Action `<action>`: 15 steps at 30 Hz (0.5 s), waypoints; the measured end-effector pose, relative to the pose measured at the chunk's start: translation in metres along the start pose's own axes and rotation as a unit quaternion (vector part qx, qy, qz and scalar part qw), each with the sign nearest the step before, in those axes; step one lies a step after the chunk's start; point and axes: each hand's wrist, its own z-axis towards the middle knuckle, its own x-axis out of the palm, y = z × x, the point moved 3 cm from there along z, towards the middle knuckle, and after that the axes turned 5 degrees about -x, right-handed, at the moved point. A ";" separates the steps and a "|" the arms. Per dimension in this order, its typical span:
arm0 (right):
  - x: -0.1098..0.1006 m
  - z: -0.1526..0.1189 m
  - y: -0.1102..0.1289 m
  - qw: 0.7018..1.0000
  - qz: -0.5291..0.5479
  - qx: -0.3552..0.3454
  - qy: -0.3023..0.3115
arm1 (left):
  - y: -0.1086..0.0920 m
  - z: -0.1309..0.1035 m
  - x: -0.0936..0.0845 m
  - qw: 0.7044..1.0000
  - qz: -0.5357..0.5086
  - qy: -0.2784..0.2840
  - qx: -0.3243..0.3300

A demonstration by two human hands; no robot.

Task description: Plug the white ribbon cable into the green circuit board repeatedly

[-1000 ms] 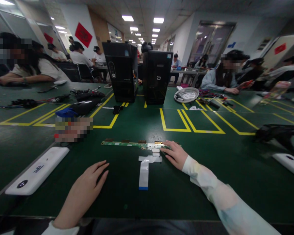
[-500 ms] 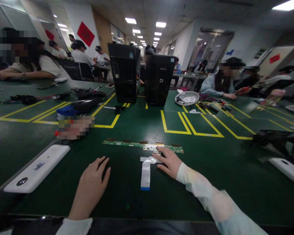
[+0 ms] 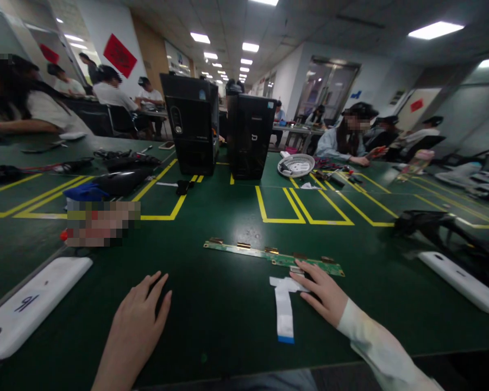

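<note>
A long, narrow green circuit board (image 3: 252,251) lies on the green table with gold-coloured flexible tabs along its far edge. Joined near its right part is a white flat ribbon cable (image 3: 284,312), bent at a corner and ending in a blue tip toward me. My right hand (image 3: 321,290) rests over the right part of the board, fingertips touching it and the cable's upper end; its fingers are stretched and apart. To the left, my left hand (image 3: 140,315) hovers over or lies on the table, fingers loosely spread, touching neither board nor cable.
Two black computer towers (image 3: 193,130) stand at the back. White power-bank-like devices (image 3: 36,304) lie at left and right. A round white basket (image 3: 296,165) and cables sit beyond the yellow tape lines. A blurred-out item (image 3: 101,224) lies left. Other people sit around.
The board and its ribbon cable have slid to the right along with my right hand, and now lie more slanted. My view has turned slightly right. The left hand keeps its spread pose.
</note>
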 end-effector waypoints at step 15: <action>-0.022 -0.166 -0.074 0.947 -0.131 0.294 0.012 | 0.014 0.001 0.015 0.999 0.009 -0.030 0.024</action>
